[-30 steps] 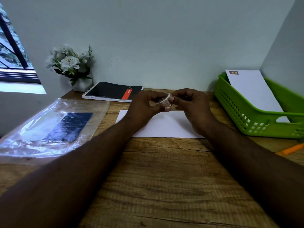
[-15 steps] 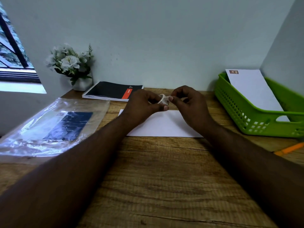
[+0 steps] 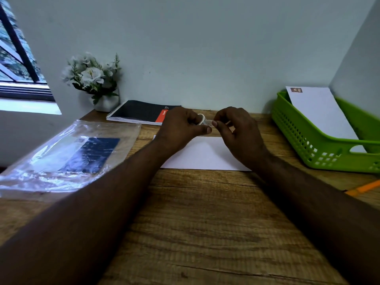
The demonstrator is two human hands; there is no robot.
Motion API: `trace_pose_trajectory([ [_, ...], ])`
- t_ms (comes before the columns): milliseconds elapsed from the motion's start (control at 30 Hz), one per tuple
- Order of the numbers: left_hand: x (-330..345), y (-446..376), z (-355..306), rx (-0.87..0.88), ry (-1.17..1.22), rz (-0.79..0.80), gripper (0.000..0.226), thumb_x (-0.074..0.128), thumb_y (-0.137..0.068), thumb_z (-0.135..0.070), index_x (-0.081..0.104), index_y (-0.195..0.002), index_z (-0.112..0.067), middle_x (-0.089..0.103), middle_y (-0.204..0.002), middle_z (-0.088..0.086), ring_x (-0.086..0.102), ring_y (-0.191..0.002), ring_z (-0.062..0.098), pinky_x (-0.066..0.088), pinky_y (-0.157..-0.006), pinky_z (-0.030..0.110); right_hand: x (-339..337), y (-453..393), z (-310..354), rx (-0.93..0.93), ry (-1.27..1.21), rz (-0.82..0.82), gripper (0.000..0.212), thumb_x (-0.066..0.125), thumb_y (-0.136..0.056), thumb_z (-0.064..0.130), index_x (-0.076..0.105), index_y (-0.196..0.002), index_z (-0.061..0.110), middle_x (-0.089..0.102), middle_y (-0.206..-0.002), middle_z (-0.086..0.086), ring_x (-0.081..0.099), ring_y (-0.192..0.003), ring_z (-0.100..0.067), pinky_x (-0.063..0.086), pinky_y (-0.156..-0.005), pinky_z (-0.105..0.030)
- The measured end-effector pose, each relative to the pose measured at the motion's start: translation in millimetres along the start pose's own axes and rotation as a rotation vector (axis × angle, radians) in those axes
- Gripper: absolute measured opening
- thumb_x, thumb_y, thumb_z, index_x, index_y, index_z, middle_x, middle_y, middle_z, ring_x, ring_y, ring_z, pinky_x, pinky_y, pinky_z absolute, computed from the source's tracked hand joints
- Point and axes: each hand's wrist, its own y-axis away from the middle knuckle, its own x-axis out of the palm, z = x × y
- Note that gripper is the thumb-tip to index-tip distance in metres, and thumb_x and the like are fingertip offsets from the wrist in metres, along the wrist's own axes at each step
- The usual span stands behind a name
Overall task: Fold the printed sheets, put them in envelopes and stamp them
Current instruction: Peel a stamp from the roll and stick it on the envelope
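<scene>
Wooden desk (image 3: 205, 233): left hand (image 3: 181, 128) grips a small roll of stamps (image 3: 202, 119), right hand (image 3: 240, 130) pinches its free end, both above a white envelope (image 3: 205, 155) lying flat. Right: green basket (image 3: 308, 140) holding a stamped envelope (image 3: 320, 114); orange pen (image 3: 364, 188). Left: clear plastic packet (image 3: 67, 157); spiral notebook (image 3: 141, 113); potted white flowers (image 3: 92, 79).

The spiral notebook (image 3: 141, 113) carries small white lettering on its red band, too small to read; nothing else is legible.
</scene>
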Motion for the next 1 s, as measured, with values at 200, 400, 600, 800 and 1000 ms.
trace_pose_trajectory([
  [200,-3.6,-1.0,3.3,0.019,-0.045,0.010,0.026,0.082,-0.071,-0.025,0.078,-0.087,-0.005,0.070,-0.078,0.007,0.060,-0.063,0.012,0.036,-0.051,0.008,1.7,-0.4,0.6,0.012,-0.022,0.004,0.004,0.062,-0.089,0.010,0.062,-0.087,0.006,0.063,-0.082,-0.004,0.055,-0.076,-0.018,0.045,-0.065,-0.032],
  [400,-2.7,0.9,5.2,0.063,-0.063,0.102,0.023,0.082,-0.071,-0.031,0.078,-0.084,-0.012,0.068,-0.070,-0.002,0.050,-0.057,0.002,0.039,-0.056,0.018,-3.0,-1.2,-5.6,0.309,-0.364,0.047,0.010,0.065,-0.088,0.014,0.058,-0.084,0.020,0.063,-0.083,0.010,0.061,-0.082,-0.007,0.049,-0.068,-0.024],
  [600,-0.7,2.0,6.2,0.063,-0.040,0.140,0.019,0.082,-0.071,-0.030,0.079,-0.083,-0.015,0.073,-0.075,0.001,0.067,-0.069,0.016,0.052,-0.067,0.033,-1.6,-2.5,-8.9,0.447,-0.573,0.071,0.020,0.074,-0.078,0.006,0.057,-0.082,0.014,0.064,-0.076,0.000,0.063,-0.074,-0.014,0.051,-0.070,-0.035],
  [800,-2.4,6.1,-0.3,0.090,0.028,0.156,0.024,0.068,-0.088,-0.030,0.078,-0.082,-0.009,0.066,-0.060,-0.009,0.054,-0.051,-0.002,0.037,-0.051,0.008,-5.2,-5.6,-9.4,0.537,-0.751,0.030,0.025,0.073,-0.076,-0.004,0.057,-0.073,0.014,0.062,-0.063,-0.002,0.062,-0.065,-0.015,0.051,-0.066,-0.030],
  [1000,0.0,4.4,1.8,0.081,0.056,0.143,0.023,0.059,-0.094,-0.021,0.075,-0.080,-0.015,0.067,-0.066,-0.003,0.052,-0.054,-0.002,0.038,-0.053,0.011,-6.9,-8.2,-6.9,0.586,-0.809,0.016,0.024,0.074,-0.073,-0.006,0.058,-0.073,0.011,0.061,-0.060,0.000,0.060,-0.063,-0.016,0.050,-0.062,-0.026],
])
